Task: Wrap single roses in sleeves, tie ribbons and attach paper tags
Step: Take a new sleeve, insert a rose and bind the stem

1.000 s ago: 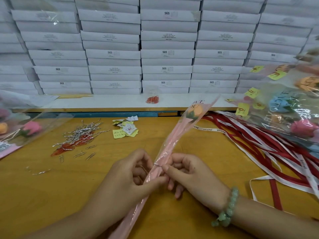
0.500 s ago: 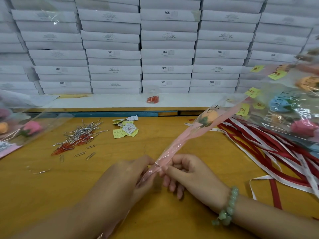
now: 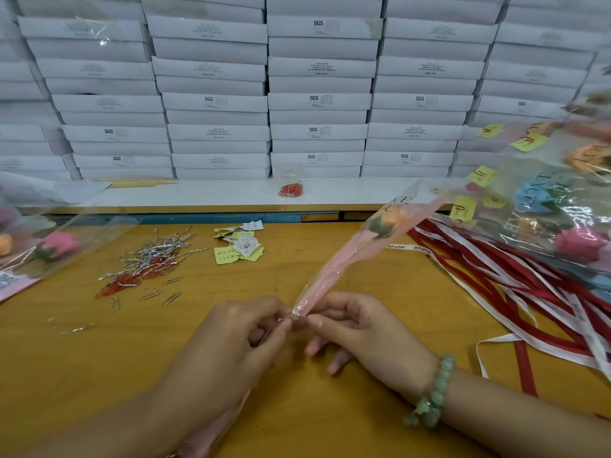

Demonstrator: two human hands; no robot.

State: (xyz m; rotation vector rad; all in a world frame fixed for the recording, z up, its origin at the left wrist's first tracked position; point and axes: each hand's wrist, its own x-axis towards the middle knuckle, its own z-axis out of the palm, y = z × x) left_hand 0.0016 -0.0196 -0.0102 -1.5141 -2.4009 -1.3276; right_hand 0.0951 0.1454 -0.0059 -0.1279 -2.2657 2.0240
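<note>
An orange rose [image 3: 386,221] sits inside a clear and pink sleeve [image 3: 334,271] that slants from the table's middle up toward the right. My left hand [image 3: 231,342] and my right hand [image 3: 357,328] both pinch the gathered neck of the sleeve, where a thin silver wire tie [image 3: 294,315] wraps it. The sleeve's lower end runs down under my left forearm. Red and white ribbons [image 3: 515,279] lie spread at the right. Yellow and white paper tags [image 3: 239,247] lie in a small pile behind my hands.
Silver wire ties and paper clips [image 3: 148,262] are heaped at the left. Wrapped roses lie at the far left [image 3: 56,246] and are piled at the right [image 3: 555,206]. White boxes [image 3: 317,104] are stacked along the back behind a shelf with red clips [image 3: 291,189].
The sleeve's rose end has swung to the right and lower. Both hands have stayed on the neck, fingers working the wire tie.
</note>
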